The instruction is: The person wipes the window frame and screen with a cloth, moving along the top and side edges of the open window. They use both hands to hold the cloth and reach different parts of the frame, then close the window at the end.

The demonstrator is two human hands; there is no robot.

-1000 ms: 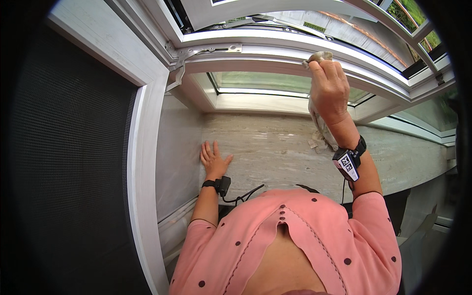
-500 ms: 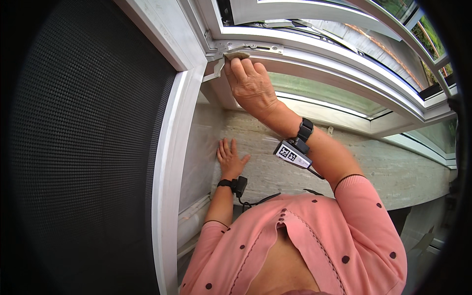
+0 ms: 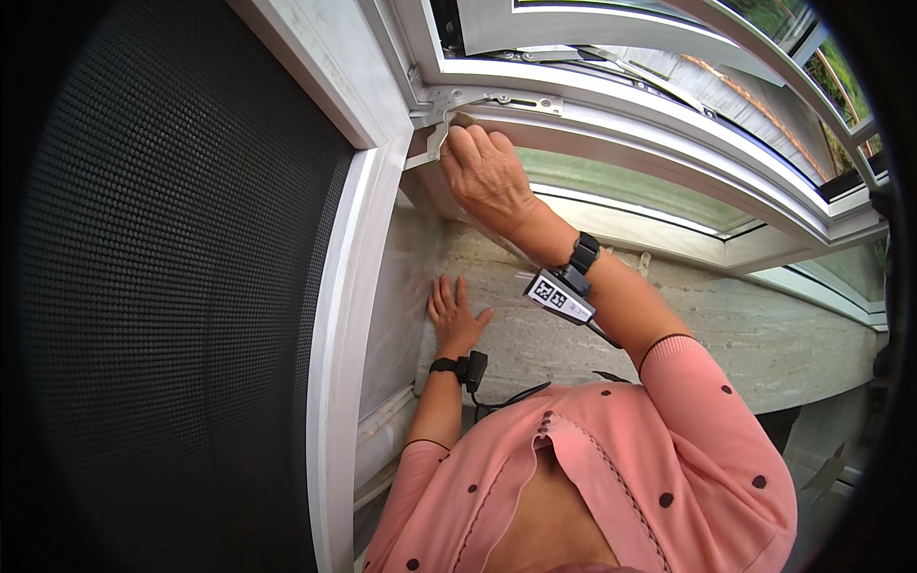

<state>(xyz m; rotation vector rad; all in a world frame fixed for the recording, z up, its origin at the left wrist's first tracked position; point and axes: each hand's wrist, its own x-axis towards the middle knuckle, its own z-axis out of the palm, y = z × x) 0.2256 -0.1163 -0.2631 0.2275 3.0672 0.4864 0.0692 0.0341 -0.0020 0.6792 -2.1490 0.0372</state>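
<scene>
My right hand (image 3: 489, 180) is closed around a greyish-brown cloth (image 3: 464, 120), most of it hidden behind the fingers. It presses at the corner of the white window frame (image 3: 611, 129), just below a metal hinge bracket (image 3: 511, 99) with a slotted arm. Beside the knuckles a bent white metal piece (image 3: 435, 143) sticks out toward the left. Lower down, my left hand (image 3: 460, 320) lies with its fingers spread on the grey, streaked stone sill (image 3: 573, 368), near the side wall, and holds nothing.
A dark mesh screen (image 3: 191, 286) in a white frame (image 3: 349, 277) fills the left side. An opened window sash (image 3: 611, 38) stands at the upper right. Each wrist wears a strapped device, and a cable (image 3: 516, 393) runs from the left one.
My right hand has shifted slightly down from the hinge bracket, and less of the cloth shows. The left hand stays on the sill. The whole view has moved a little.
</scene>
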